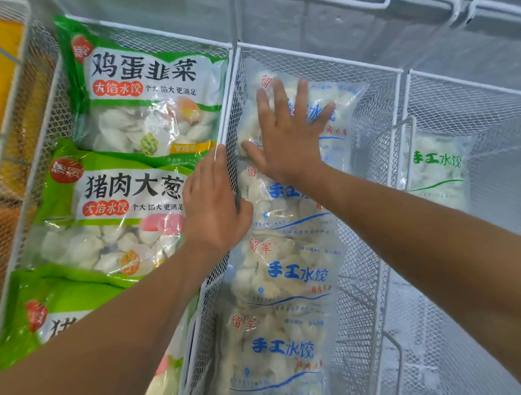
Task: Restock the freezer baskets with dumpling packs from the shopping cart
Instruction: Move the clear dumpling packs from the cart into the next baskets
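Four clear, blue-lettered dumpling packs fill a white mesh basket. Right hand lies spread flat on the top pack. Left hand grips the wire basket rim.

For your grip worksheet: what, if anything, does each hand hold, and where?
Right hand: nothing held, flat on the top blue-print pack. Left hand: grips the basket divider rim, thumb over it.
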